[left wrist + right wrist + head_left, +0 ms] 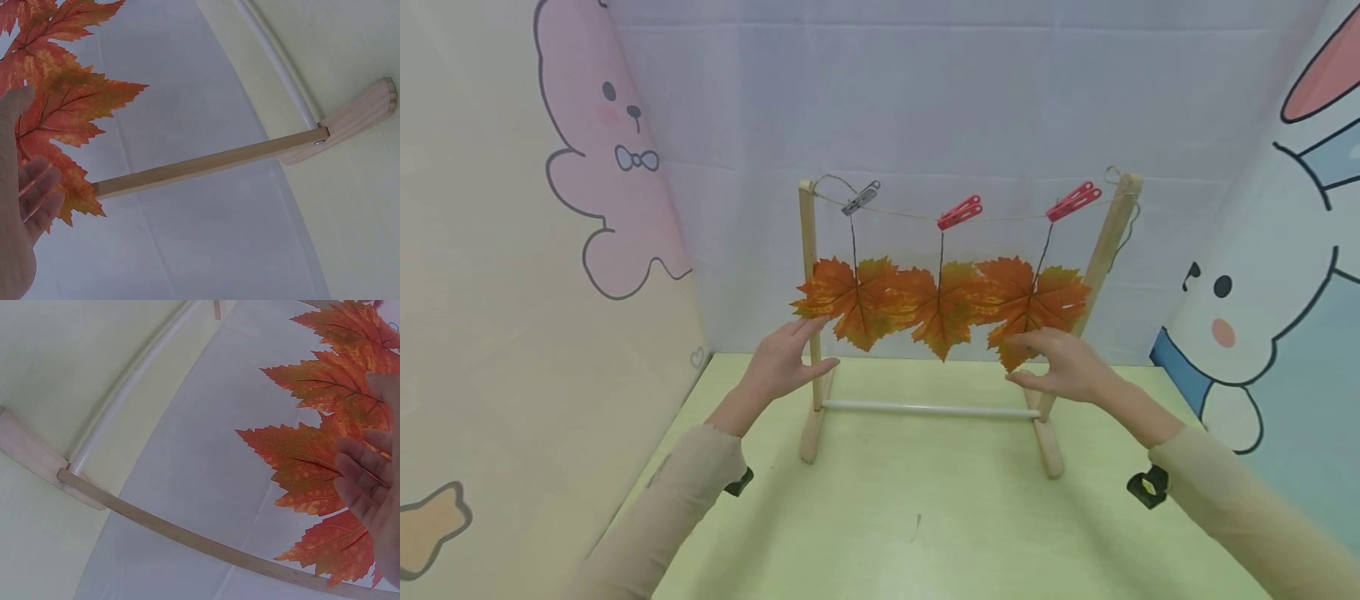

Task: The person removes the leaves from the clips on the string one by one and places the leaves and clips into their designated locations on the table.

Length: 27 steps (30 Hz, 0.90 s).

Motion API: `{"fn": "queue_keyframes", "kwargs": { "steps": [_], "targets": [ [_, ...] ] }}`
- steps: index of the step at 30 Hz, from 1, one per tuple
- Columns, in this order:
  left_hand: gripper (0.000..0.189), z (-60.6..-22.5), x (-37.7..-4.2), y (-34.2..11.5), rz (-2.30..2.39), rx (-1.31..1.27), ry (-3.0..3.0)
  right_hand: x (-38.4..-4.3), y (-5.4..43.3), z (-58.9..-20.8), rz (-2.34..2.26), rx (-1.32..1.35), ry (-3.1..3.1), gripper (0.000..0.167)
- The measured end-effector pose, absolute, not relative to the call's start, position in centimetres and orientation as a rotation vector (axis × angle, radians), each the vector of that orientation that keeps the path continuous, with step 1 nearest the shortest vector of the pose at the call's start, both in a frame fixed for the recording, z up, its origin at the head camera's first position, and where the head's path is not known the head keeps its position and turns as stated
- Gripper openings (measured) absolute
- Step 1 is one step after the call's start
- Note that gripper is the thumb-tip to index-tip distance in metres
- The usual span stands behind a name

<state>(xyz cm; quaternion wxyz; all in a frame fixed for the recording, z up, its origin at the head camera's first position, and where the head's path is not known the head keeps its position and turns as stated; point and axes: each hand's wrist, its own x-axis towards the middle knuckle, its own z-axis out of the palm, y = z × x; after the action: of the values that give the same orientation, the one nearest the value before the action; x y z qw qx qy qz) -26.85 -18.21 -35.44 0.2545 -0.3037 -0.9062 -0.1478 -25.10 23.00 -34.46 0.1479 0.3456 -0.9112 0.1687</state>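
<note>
Three orange autumn leaves hang by dark stems from a string: a left leaf (859,300), a middle leaf (942,312) and a right leaf (1026,304). A grey clothespin (861,199) and two red clothespins, a middle one (958,213) and a right one (1073,202), clip the stems. My left hand (784,360) is just below the left leaf, thumb apart from loosely bent fingers. At the right leaf's lower edge is my right hand (1066,364), its thumb also apart and nothing gripped. Whether either hand touches a leaf, I cannot tell.
The string spans a wooden rack with a left post (809,292) and a right post (1108,250). A white rod (928,409) joins the posts low down, above the pale green table (880,508). Behind hangs a white cloth backdrop (955,100).
</note>
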Motion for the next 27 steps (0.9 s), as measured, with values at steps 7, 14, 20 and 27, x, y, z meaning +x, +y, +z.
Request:
{"fn": "queue_keyframes", "kwargs": {
  "steps": [7, 14, 20, 27],
  "targets": [
    [0.06, -34.4, -27.4, -17.5, -0.452, -0.868, -2.383, -25.4, 22.8, -33.6, 0.491, 1.03, -2.553, 0.046],
    [0.057, -33.6, -28.0, -17.1, -0.485, -0.851, -2.328, -25.6, 22.6, -32.7, 0.507, 1.034, -2.494, 0.051],
    [0.059, -32.6, -28.3, -16.8, -0.516, -0.802, -2.359, -25.6, 22.3, -32.0, 0.493, 1.01, -2.525, 0.051],
    [0.059, -31.3, -28.7, -16.3, -0.551, -0.753, -2.401, -26.1, 21.8, -31.7, 0.457, 1.028, -2.458, 0.051]
  ]
}}
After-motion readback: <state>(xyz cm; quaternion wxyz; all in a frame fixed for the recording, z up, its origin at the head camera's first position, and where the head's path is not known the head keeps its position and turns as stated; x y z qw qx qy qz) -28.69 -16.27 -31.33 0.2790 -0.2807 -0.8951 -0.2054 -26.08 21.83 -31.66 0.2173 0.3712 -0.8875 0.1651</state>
